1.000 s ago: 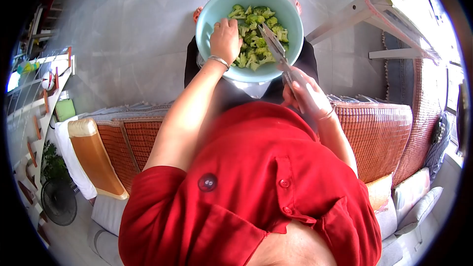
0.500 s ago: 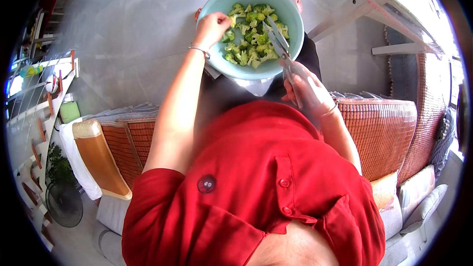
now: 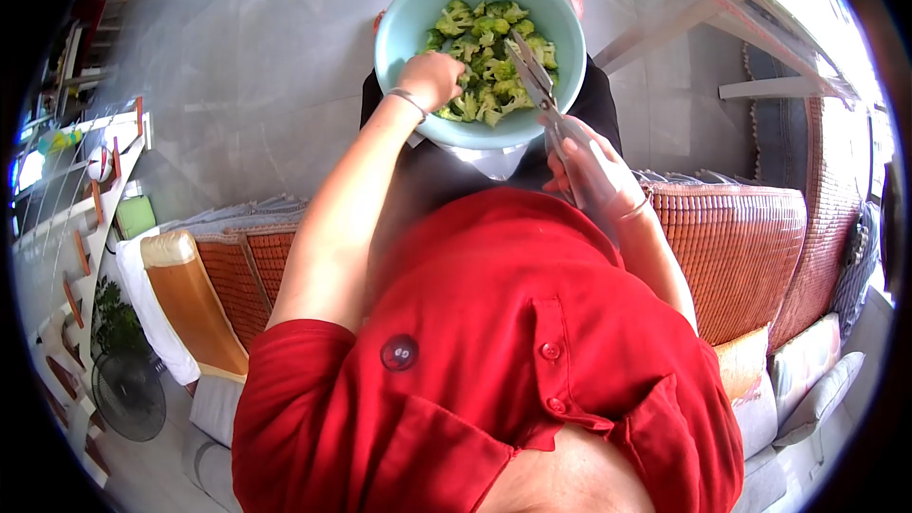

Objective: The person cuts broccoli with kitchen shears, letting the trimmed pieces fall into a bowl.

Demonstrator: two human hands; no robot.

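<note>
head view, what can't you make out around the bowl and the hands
- Left hand fingertips: head view, curled down among the broccoli, so its grip on a piece cannot be told.
- Scissors handles: covered by the right hand.
- What the bowl rests on: hidden beneath it.
- Table: cut off by the lens edge.

From my seat I note a woven rattan sofa mat under me, an orange cushion at one side, a floor fan by a potted plant, and grey floor tiles ahead.
</note>
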